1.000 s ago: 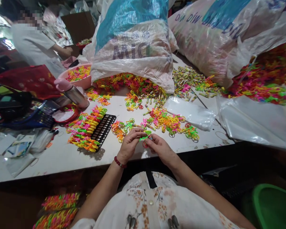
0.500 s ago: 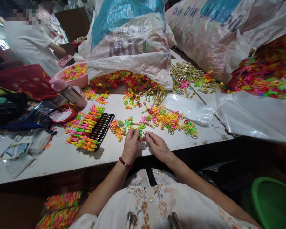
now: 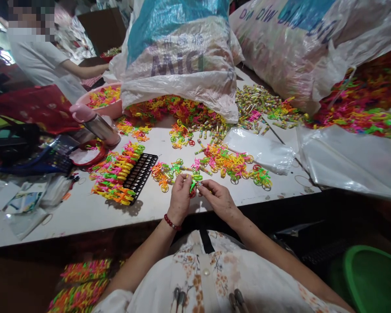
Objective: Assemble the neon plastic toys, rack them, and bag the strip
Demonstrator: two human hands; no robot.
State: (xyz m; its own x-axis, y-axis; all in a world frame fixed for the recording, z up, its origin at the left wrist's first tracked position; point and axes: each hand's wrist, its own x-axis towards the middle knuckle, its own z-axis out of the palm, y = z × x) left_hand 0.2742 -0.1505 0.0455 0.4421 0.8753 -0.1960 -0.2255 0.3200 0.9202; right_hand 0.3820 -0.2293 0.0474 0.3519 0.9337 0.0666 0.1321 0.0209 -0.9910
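My left hand (image 3: 180,198), with a red bead bracelet at the wrist, is closed in a pinch on a small green and red plastic toy bicycle (image 3: 193,188). From the other side, my right hand (image 3: 220,201) pinches a small pale piece (image 3: 200,184) against the toy's edge; its exact kind is hidden by the fingers. Just beyond the hands lie loose toy bicycles (image 3: 230,161) in bright colours. To the left, a black plastic rack (image 3: 145,174) holds rows of similar toys (image 3: 120,174).
Large woven sacks (image 3: 179,48) stand at the back, one spilling toys. Small patterned tubes (image 3: 257,102) are heaped beside them. Clear plastic bags (image 3: 260,150) lie at right. A pink thermos (image 3: 97,126) and pink basin (image 3: 112,111) stand left. A co-worker (image 3: 42,61) is at far left.
My right fingers have shifted slightly, and more of the green toy shows between my hands. The co-worker's arm has stretched to the right. The view has moved slightly.
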